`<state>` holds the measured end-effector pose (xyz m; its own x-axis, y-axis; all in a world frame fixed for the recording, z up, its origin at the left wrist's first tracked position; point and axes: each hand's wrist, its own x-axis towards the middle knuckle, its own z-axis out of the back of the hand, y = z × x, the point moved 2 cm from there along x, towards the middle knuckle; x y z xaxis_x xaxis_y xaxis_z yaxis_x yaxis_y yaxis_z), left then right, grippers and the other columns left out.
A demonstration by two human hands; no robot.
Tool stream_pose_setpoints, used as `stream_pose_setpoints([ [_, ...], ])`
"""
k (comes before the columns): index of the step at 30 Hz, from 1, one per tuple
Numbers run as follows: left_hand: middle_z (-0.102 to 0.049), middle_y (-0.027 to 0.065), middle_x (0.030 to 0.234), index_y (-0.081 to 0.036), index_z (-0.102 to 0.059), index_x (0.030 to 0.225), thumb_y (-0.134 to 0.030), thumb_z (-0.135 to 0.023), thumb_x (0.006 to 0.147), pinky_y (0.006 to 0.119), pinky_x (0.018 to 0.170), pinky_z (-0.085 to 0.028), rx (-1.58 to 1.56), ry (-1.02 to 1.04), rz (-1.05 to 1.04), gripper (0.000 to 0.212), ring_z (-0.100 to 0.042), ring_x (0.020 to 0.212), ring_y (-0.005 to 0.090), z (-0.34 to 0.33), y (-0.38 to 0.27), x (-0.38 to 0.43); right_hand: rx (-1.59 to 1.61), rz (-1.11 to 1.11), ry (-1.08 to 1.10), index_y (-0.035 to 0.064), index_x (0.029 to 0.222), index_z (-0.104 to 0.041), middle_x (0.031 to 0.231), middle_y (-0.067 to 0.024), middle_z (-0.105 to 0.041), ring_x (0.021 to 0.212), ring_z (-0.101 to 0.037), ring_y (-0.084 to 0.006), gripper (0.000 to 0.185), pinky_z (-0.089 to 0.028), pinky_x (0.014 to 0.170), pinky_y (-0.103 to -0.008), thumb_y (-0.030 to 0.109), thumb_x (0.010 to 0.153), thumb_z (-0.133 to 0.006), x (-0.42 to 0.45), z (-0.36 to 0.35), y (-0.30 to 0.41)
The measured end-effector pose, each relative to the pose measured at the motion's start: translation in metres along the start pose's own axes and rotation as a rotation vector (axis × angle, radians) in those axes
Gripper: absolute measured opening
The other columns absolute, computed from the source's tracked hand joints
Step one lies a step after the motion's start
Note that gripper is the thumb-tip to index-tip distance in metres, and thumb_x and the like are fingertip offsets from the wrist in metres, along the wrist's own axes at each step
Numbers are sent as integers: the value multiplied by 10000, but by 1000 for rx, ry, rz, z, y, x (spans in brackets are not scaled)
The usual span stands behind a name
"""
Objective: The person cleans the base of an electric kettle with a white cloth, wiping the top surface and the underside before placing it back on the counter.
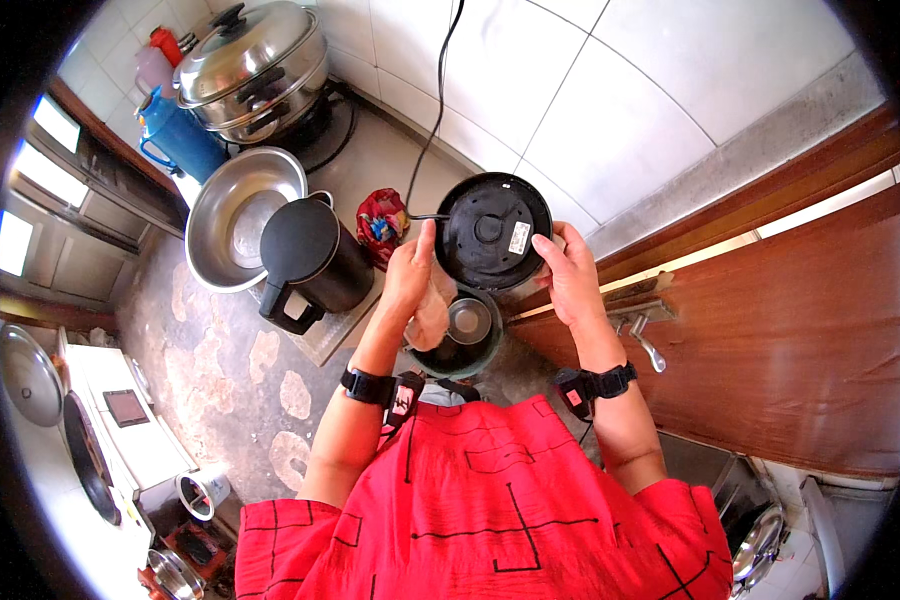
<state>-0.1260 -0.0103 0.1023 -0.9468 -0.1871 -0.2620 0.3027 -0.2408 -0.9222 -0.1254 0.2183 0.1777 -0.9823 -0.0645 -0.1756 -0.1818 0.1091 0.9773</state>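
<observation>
A round black electric kettle base [480, 259] is tilted up in front of me, its underside with a small label facing me. My right hand [574, 274] grips its right edge, thumb on the underside. My left hand [407, 274] is at its left edge, thumb pointing up, with a pale cloth [431, 319] hanging from it; its fingertips are hidden. From the base's left side a black power cord [436, 124] runs up along the tiled wall. Left of my left hand, a black electric kettle [322, 255] stands on the counter, lid shut.
A steel basin [217, 225] sits beside the kettle, near a blue thermos jug [184, 139] and a lidded steamer pot [259, 82]. A crumpled red patterned cloth [381, 225] lies by the cord. Below my hands is a dark bucket [487, 349]; a wooden door [765, 322] is at right.
</observation>
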Motion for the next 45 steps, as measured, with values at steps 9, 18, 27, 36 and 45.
stream_pose_setpoints([
  [9, -669, 122, 986, 44, -615, 1097, -479, -494, 939, 289, 810, -461, -358, 262, -101, 560, -590, 864, 136, 14, -53, -25, -964, 813, -61, 23, 1100, -534, 929, -150, -550, 844, -561, -334, 307, -479, 706, -386, 112, 825, -638, -8, -37, 23],
  [18, -627, 39, 920, 24, -622, 997, -353, -541, 924, 254, 764, -445, -593, 117, 6, 392, -549, 832, 107, 13, -37, -25, -1133, 1114, 151, 82, 1059, -605, 979, -91, -534, 902, -557, -277, 317, -493, 768, -361, 71, 743, -625, -19, -65, 9],
  [27, -620, 50, 1093, 23, -574, 1136, -205, -509, 916, 271, 899, -410, -788, 195, -105, 323, -540, 1000, 126, 34, 30, -48, -292, 385, 45, 10, 959, -642, 859, -35, -644, 720, -549, -80, 158, -460, 653, -222, 123, 852, -671, -3, -46, 26],
  [36, -580, 67, 1165, 36, -504, 1217, -170, -532, 916, 303, 966, -384, -734, 294, -174, 366, -513, 1067, 147, 40, 23, -65, -843, 533, 169, 22, 935, -623, 862, -192, -650, 790, -644, -317, 136, -505, 700, -362, 73, 810, -633, 27, -107, 50],
  [45, -602, 62, 1107, 42, -520, 1164, -136, -525, 906, 314, 916, -433, -631, 348, -208, 314, -550, 988, 148, 38, 31, -58, -965, 916, 548, 27, 847, -629, 840, -140, -605, 835, -591, -324, 98, -483, 762, -400, 14, 751, -614, -6, -160, 16],
])
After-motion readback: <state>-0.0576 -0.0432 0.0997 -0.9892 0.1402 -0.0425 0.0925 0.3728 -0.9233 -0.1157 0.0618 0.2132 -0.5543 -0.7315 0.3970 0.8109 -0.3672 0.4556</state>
